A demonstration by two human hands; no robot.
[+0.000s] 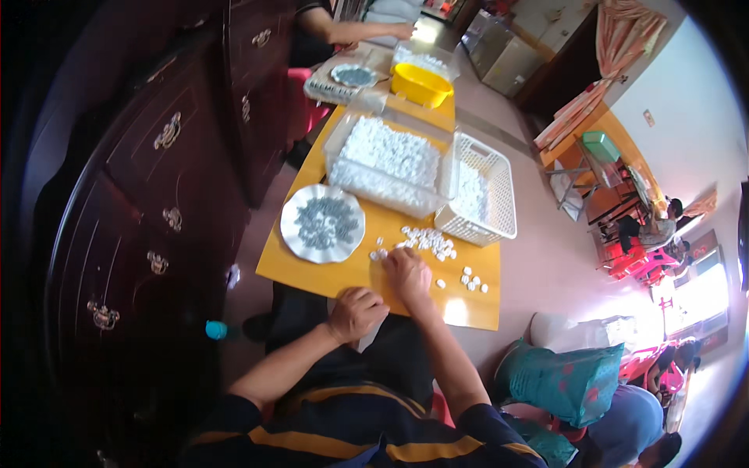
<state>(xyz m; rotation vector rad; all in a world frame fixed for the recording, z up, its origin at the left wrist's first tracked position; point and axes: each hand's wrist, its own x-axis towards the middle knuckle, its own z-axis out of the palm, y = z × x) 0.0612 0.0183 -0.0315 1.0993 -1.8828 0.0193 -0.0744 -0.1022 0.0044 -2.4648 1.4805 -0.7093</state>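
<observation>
1. Left hand (357, 313): at near edge of bench (316, 276), fingers curled inward into a loose fist; contents hidden, can't tell if anything held.
2. Right hand (407, 274): over bench, just inside near edge, fingers bent and pointing down at the top; grip on a piece not clear, tips too small and partly blurred to tell.
3. Loose white pieces (429, 242): small, in a scattered pile on bench, just beyond right hand; a few strays just left of its fingertips.
4. Small white group (472, 281): apart from pile, near right edge of bench, toward near right corner; single white piece (441, 284) between group and right hand.
5. Scalloped white plate (328, 257): near left edge of bench, with dark grey bits (324, 221) spread across middle.
6. Clear plastic box (382, 196): beyond plate and pile, well loaded with white pieces.
7. White perforated basket (473, 228): just right of box, at right edge of bench, more white pieces inside.
8. Past box, toward far end: yellow tub (421, 87), second plate of dark bits (353, 76), co-worker's arm (363, 32).
</observation>
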